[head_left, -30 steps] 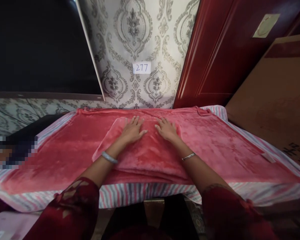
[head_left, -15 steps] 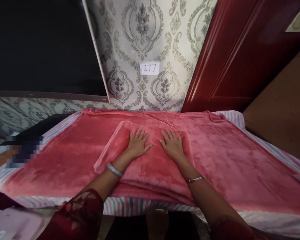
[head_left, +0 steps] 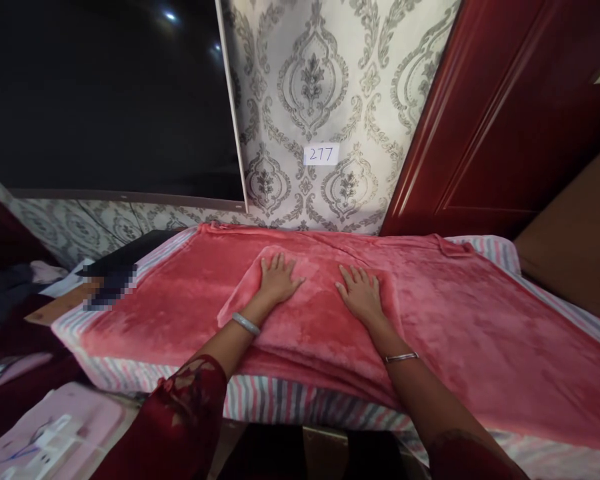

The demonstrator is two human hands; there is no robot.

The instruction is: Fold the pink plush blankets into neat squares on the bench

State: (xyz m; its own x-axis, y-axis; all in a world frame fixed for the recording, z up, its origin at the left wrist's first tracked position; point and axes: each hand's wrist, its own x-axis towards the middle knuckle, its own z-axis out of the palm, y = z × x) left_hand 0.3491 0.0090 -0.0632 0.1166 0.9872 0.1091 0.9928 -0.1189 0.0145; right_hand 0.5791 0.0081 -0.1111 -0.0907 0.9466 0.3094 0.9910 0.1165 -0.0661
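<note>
- Though folded in layers, looks like a pink plush bundle (head_left: 320, 330) not quite squared along the near edge, set near the middle of a spread pink plush blanket (head_left: 455, 320).
- Bears left hand (head_left: 279, 279) toward the far left corner and right hand (head_left: 361, 293) toward the far right, both palm-down, with fingers splayed and released, grasping nothing.
- Seems largely folded already, judging by the compact shape; leaves near-side layers staggered; cannot tell about any further folds.
- Underneath, lies over most of a striped cloth (head_left: 320, 400) draped down at the front.
- Shows no container with visible contents; at far right, only a plain brown panel (head_left: 580, 233), possibly a box side.
- At lower left, includes a pink flat-topped item (head_left: 93, 407) carrying a white object (head_left: 55, 443); cannot tell whether hollow.
- Beyond, includes a dark television screen (head_left: 110, 100), damask-patterned wallpaper (head_left: 315, 87) and a paper label (head_left: 321, 154) reading "277".
</note>
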